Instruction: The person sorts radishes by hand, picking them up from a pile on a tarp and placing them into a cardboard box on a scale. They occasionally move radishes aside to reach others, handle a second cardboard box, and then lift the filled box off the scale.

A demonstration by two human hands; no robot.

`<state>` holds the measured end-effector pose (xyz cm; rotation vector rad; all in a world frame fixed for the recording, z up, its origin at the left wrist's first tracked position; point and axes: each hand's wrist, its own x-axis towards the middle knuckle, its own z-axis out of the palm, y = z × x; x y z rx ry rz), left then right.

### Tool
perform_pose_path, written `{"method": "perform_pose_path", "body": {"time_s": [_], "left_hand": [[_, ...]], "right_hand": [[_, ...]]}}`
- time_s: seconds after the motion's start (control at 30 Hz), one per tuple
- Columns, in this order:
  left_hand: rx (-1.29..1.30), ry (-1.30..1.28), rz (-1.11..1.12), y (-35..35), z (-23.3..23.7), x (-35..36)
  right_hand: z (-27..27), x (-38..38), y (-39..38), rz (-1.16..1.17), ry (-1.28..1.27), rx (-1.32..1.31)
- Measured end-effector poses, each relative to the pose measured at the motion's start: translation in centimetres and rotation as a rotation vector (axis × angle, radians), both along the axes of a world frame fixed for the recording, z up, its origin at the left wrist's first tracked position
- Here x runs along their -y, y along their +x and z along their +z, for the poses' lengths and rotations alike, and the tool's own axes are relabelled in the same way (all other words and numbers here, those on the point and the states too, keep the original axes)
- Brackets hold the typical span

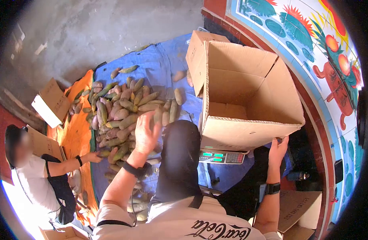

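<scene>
My left hand (146, 133) is raised over the pile of green and reddish oblong vegetables (122, 114), its fingers apart and slightly blurred, with nothing seen in them. A large open cardboard box (248, 128) stands on a scale (222, 157) with a lit green display; its visible inside is bare. At the box's lower right corner, my right hand (278, 150) grips the edge, with part of the fingers hidden.
A blue sheet (160, 60) lies under the vegetables, beside an orange sheet (74, 132). At the left, a co-worker (40, 180) reaches to the pile. Smaller boxes (52, 102) stand around. A flask (298, 176) lies at the right.
</scene>
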<state>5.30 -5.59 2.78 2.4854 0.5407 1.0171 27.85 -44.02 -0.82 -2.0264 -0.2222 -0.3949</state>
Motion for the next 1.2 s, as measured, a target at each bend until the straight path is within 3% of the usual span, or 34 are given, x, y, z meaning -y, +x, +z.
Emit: {"method": "perform_pose_path", "body": {"time_s": [0.27, 0.33, 0.37, 0.43, 0.6, 0.7, 0.73, 0.8, 0.83, 0.9, 1.07, 1.2], "left_hand": [[-0.477, -0.091, 0.139, -10.8, -15.0, -4.7], [-0.769, -0.280, 0.266, -13.3, -17.6, -4.0], [-0.776, -0.295, 0.273, -14.9, -20.2, -4.1], [-1.185, -0.464, 0.165, -18.1, -25.5, -4.2], [-1.181, -0.668, 0.152, -23.4, -27.0, 0.7], [-1.336, -0.724, 0.021, -25.3, -28.5, 3.2], [-1.337, -0.738, 0.018, -27.1, -32.0, 4.2], [-1.449, -0.399, -0.269, -31.1, -40.9, 6.3], [-1.474, -0.841, -0.032, -25.1, -27.8, 6.8], [-1.469, -0.837, -0.086, -26.0, -31.7, 8.3], [-1.531, -0.723, -0.193, -23.1, -29.7, 10.0], [-1.357, -0.614, -0.139, -23.5, -33.7, 10.7]], "right_hand": [[-1.6, 1.5, 1.3, 0.008, -0.049, 0.026], [-1.8, 1.7, 1.6, 0.018, -0.073, 0.021], [-1.6, 1.7, 1.6, 0.008, -0.059, -0.003], [-1.8, 1.9, 1.9, 0.002, -0.029, -0.010], [-1.1, 1.7, 1.8, 0.010, -0.027, -0.025], [-0.3, 1.0, 1.2, -0.007, -0.045, -0.012], [-0.1, 0.7, 0.9, -0.031, -0.048, 0.023], [-0.7, 1.8, 1.7, -0.016, -0.108, 0.041], [-1.1, 2.4, 2.1, -0.008, -0.154, 0.060], [-1.1, 3.0, 2.3, 0.003, -0.181, 0.048], [-0.5, 2.9, 2.0, 0.049, -0.165, 0.040], [-1.0, 4.1, 2.8, -0.019, -0.328, 0.063]]}}
